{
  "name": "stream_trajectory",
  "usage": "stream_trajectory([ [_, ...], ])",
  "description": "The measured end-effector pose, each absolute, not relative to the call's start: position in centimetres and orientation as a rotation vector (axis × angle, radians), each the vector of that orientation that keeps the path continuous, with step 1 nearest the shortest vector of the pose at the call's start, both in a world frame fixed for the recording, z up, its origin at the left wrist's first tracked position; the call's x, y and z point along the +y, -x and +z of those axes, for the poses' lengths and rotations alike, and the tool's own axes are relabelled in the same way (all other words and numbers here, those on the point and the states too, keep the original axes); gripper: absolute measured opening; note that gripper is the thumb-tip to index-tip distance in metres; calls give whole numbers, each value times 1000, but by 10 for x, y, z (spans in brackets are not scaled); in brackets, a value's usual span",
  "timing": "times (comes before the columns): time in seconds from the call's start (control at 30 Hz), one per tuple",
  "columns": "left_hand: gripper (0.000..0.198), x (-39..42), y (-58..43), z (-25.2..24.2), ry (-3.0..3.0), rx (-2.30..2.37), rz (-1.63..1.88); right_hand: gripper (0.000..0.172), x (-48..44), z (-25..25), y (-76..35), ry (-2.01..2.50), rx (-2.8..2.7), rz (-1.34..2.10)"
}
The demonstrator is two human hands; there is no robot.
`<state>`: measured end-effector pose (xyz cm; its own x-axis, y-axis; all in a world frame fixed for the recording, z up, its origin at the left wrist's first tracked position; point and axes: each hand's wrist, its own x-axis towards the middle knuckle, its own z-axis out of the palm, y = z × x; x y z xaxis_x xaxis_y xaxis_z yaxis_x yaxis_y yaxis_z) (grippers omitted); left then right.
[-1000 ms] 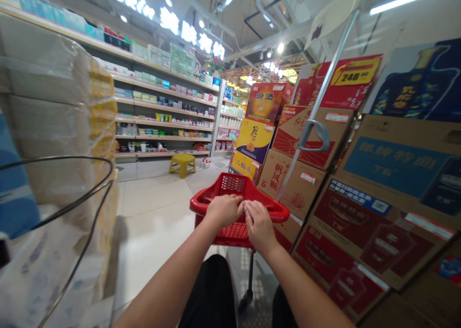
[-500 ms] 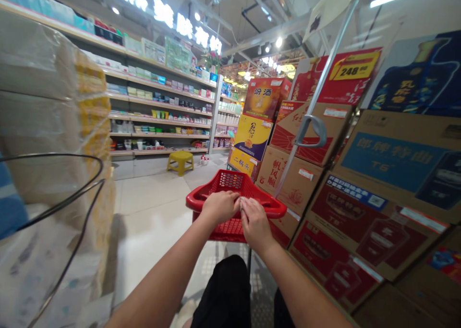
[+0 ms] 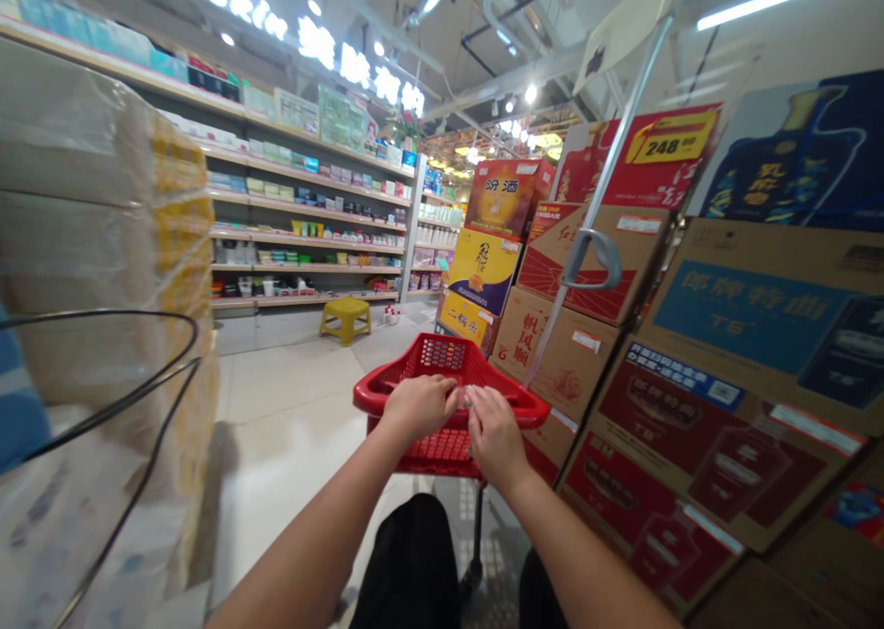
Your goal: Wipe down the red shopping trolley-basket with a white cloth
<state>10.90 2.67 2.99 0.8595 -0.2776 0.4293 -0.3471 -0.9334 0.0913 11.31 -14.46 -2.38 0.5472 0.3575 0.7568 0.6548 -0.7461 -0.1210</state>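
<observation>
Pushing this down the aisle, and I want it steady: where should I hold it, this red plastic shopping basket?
On the red plastic shopping basket, take the thick rounded rim at its near edge, from behind and above, fingers curled over, where your left hand and right hand rest. That edge faces you, and the single post beneath suggests a central two-handed hold balances best.

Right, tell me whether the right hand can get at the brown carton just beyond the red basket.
Likely yes: the right hand rests on the red basket's rim, and the brown carton stands just past that rim, with nothing else visibly between them.
</observation>
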Motion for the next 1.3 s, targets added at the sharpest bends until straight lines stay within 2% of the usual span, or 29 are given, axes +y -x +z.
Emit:
stream_trajectory([
  [0.3, 42, 28, -104, 32, -2876, -444, 592, 36, -168, -19, -114, 2479, -586, -999],
  [0.47, 44, 30, -100, 34, -2876, -450, 584, 40, -129, -24, -101, 2433, -802, -1045],
  [0.6, 44, 35, -97, 35, -2875, -473, 608, 41, -130, -23, -98, 2463, -909, -1030],
  [0.87, 41, 33, -94, 34, -2858, -453, 605, 40, -187, -21, -111, 2505, -661, -1051],
  [1.13, 42, 22, -92, 35, -2889, -440, 599, 43, -147, -25, -94, 2449, -784, -1087],
  [1.3, 41, 28, -86, 37, -2864, -466, 614, 38, -162, -15, -101, 2516, -787, -995],
])
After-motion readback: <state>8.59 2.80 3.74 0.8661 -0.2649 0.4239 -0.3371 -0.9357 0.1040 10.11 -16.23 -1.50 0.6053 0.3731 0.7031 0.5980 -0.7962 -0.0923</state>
